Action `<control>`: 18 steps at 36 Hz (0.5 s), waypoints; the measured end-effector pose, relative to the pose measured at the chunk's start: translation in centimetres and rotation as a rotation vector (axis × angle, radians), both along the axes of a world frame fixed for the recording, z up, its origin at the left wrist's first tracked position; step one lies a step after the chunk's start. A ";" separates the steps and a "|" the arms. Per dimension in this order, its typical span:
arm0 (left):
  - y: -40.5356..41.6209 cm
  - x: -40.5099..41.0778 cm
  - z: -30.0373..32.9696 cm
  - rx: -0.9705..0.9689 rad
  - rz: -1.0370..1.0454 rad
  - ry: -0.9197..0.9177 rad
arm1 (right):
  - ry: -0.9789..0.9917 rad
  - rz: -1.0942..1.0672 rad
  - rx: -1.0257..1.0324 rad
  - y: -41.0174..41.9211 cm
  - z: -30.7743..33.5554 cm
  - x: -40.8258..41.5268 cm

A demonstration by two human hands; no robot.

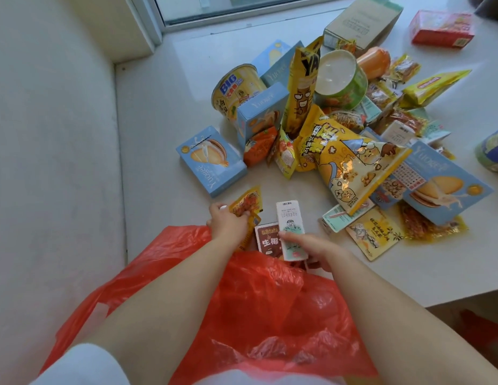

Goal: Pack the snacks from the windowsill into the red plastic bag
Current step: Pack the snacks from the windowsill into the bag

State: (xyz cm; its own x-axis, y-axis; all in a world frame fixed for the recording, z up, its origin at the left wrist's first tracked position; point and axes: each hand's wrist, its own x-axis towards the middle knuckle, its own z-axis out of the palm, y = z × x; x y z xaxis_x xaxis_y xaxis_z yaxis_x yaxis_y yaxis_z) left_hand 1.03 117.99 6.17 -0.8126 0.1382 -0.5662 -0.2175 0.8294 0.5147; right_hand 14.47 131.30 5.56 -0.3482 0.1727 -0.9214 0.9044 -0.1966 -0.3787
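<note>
The red plastic bag (259, 307) lies crumpled at six o'clock under my forearms. My left hand (228, 223) pinches an orange snack packet (246, 202); my right hand (317, 250) grips a white carton (291, 229). Remaining snacks (339, 129) crowd the windowsill (164, 129) toward one o'clock.

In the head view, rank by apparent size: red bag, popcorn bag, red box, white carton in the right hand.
1. red bag
2. popcorn bag
3. red box, farther off, so unsure against the carton
4. white carton in right hand
</note>
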 end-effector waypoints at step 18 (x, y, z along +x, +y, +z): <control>0.3 0.9 0.4 0.183 0.249 -0.126 | 0.144 -0.469 -0.141 -1.0 -1.0 -2.0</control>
